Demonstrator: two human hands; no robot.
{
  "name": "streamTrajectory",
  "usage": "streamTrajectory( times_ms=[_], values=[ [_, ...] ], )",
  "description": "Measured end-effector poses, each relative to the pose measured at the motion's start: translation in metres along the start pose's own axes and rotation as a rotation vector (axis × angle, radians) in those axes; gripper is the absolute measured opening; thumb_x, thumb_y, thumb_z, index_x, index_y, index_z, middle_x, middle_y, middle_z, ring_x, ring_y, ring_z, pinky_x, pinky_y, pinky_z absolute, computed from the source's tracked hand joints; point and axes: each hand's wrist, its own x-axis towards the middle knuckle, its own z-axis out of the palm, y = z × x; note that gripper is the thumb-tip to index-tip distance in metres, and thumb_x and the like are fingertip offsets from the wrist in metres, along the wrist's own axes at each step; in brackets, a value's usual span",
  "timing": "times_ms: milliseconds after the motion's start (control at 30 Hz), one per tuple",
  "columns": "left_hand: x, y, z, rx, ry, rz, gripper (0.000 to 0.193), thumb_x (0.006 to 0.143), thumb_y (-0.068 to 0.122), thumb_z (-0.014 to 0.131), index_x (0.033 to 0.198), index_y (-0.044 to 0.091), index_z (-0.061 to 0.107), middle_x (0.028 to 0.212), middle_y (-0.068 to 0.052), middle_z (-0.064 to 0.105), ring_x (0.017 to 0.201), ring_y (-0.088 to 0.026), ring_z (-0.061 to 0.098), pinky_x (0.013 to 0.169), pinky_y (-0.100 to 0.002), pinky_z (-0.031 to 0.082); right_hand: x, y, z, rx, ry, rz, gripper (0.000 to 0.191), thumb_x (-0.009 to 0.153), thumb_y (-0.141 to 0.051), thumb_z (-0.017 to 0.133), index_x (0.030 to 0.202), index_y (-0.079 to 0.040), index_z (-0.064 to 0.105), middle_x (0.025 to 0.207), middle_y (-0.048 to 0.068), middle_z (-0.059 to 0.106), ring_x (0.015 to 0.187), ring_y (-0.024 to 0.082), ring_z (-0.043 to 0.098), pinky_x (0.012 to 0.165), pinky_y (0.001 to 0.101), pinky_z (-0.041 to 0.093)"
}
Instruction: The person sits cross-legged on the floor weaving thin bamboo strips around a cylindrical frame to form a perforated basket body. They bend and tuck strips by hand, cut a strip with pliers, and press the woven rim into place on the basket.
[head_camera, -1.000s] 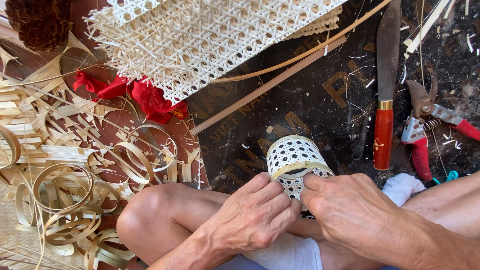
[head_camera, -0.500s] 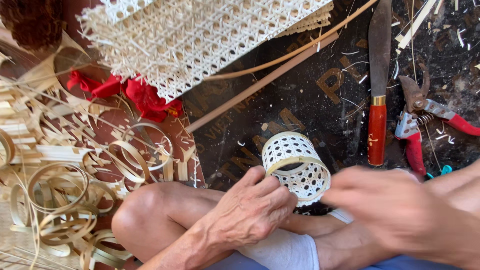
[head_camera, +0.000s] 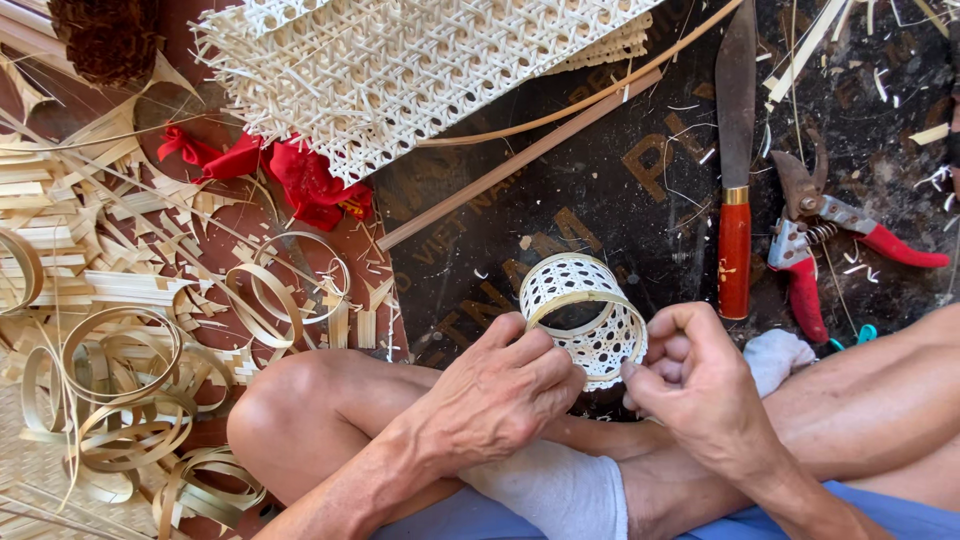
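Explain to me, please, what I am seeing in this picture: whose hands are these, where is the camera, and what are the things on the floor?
The camera sits on a person's head and looks down, so you see that person's own bare hands and crossed legs. The left hand grips a small white woven cylinder with a tan band around its rim. The right hand touches its side with pinched fingers; what they pinch is too small to tell.

On the dark mat lie a knife with a red handle and red-handled pruning shears. At the top lies a sheet of white open weave, with a red ribbon below it. On the left are curled tan strips and offcuts. A long thin stick lies diagonally.
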Motion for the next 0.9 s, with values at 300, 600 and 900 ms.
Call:
streamTrajectory(
  times_ms=[300,600,900],
  values=[
    [0.001,-0.001,-0.001,0.002,0.039,0.025,0.031,0.084,0.021,0.063,0.107,0.0,0.067,0.093,-0.004,0.052,0.093,-0.021,0.053,0.086,-0.038,0.04,0.001,-0.01,0.013,-0.227,0.166,-0.122,0.034,0.078,0.006,0.068,0.102,0.0,0.045,0.07,0.004,0.058,0.056,0.005,0.055,0.044,0.0246,0.047],
    [0.0,-0.001,0.0,0.062,0.042,0.033,0.03,0.083,0.022,0.063,0.102,-0.001,0.066,0.09,-0.005,0.051,0.091,-0.021,0.053,0.083,-0.037,0.04,-0.001,-0.015,0.02,-0.265,0.237,-0.191,0.029,0.08,0.005,0.067,0.099,0.0,0.045,0.071,0.005,0.06,0.054,0.007,0.059,0.043,0.025,0.049],
    [0.003,-0.001,-0.004,0.139,0.053,0.067,0.03,0.081,0.021,0.062,0.102,0.001,0.067,0.091,-0.005,0.051,0.091,-0.021,0.053,0.083,-0.037,0.041,-0.007,-0.034,0.019,-0.188,0.204,-0.187,0.027,0.084,0.001,0.072,0.099,0.0,0.049,0.071,0.005,0.058,0.053,0.006,0.056,0.043,0.0269,0.048]
  ],
)
